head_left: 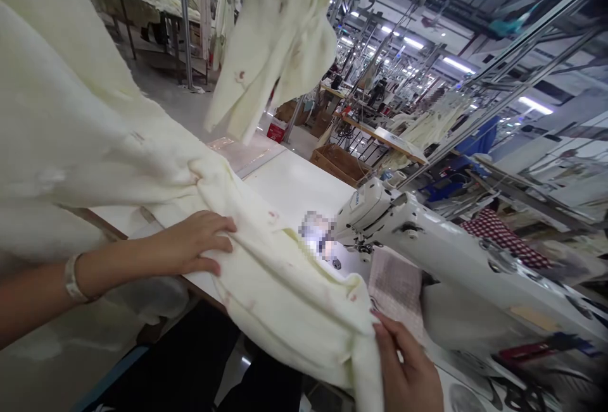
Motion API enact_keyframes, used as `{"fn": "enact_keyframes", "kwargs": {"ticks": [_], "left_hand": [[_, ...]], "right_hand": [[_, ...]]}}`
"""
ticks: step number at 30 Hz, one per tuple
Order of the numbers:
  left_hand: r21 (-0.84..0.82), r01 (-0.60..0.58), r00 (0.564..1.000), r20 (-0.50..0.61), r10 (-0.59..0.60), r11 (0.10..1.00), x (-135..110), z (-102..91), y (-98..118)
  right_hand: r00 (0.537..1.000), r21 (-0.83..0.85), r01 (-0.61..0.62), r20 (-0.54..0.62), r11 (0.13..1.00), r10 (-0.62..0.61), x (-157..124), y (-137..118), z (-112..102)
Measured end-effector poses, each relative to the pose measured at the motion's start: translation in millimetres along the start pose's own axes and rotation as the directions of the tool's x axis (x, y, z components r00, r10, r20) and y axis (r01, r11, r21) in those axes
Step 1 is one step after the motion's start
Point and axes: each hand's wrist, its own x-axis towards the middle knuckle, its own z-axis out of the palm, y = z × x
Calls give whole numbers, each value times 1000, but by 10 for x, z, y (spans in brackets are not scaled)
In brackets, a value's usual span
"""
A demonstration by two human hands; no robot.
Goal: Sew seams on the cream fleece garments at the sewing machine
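Note:
A large cream fleece garment (285, 285) with small pink marks lies draped over the front edge of a white sewing table (289, 184). My left hand (194, 241), with a bracelet on its wrist, rests on the fabric with the fingers curled into a fold. My right hand (408, 368) pinches the garment's lower right edge at the bottom of the view. A white sewing machine (427, 235) stands just right of the fabric, its needle end close to the cloth.
More cream garments hang overhead (275, 32) and bulk at the left (61, 127). A checked cloth (396, 285) lies under the machine. A cardboard box (339, 164), further workstations (380, 137) and metal rails fill the background.

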Motion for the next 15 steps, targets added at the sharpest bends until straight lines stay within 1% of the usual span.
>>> {"fn": "enact_keyframes", "kwargs": {"ticks": [1, 2, 3, 4, 6, 8, 10, 12, 13, 15], "left_hand": [[22, -23, 1000, -4, 23, 999, 75, 13, 19], [28, -40, 999, 3, 40, 999, 152, 11, 35], [17, -49, 999, 18, 49, 999, 227, -9, 46], [-10, -47, 998, 34, 47, 999, 296, -47, 51], [-86, -12, 997, 72, 18, 996, 409, -172, 50], [-157, 55, 993, 116, -37, 986, 491, -328, 46], [-220, 99, 986, 155, -65, 970, 566, -458, 54], [-263, 133, 979, 183, -86, 956, 663, -510, 71], [-265, 156, 979, 168, -114, 951, 722, -498, 77], [-220, 204, 979, 63, -195, 954, 838, -408, 61]], "right_hand": [[996, -81, 10, -90, 997, -17, 33, -4, 7], [984, -135, 38, -166, 990, -60, 44, -30, 24], [971, -149, 98, -201, 984, -128, 32, -75, 54], [961, -118, 177, -196, 977, -197, 0, -130, 95], [948, 20, 309, -87, 951, -306, -99, -229, 201], [932, 73, 355, 48, 932, -359, -187, -252, 299], [930, 67, 331, 148, 941, -337, -203, -174, 340], [952, 86, 225, 191, 971, -237, -132, -52, 313], [967, 88, 150, 193, 985, -165, -73, -3, 290], [986, 47, 24, 161, 999, -31, 49, 13, 285]]}}
